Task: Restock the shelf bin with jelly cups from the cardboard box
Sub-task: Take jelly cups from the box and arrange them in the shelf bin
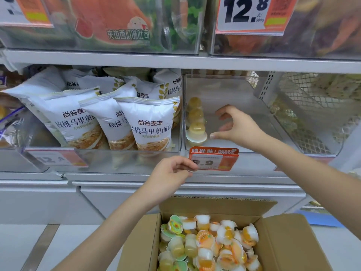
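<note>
A shop aisle with grey metal shelving [136,61] fills the view, clear plastic bins ranged along each level. Nearest, at 6 o'clock, an open cardboard box [289,243] sits below the shelves, flaps spread, heaped with jelly cups [207,243]: small translucent tubs with yellow or orange jelly and printed foil lids in green and orange, lying at every angle.

Just above the box, toward 12 o'clock of it, the left hand [170,177] has its fingers curled, pinching a small pale thing against the thumb in front of the shelf edge; what it is cannot be told, as only a rim shows. Touching those fingertips on the 3 o'clock side is a red price tag [214,159] clipped to the bin's front lip.

Beyond the tag lies the shelf bin [230,90], clear-walled and mostly bare. The right hand [237,127] reaches inside it, fingers spread and loosely bent, gripping nothing. At its 9 o'clock, a short row of yellow jelly cups in the bin [196,132] stands against the left wall, just beside the thumb tip.

Farther at 9 o'clock, white bread bags [150,124] crowd the neighbouring bin. At 12 o'clock, upper bins carry a large price sign [246,12].
</note>
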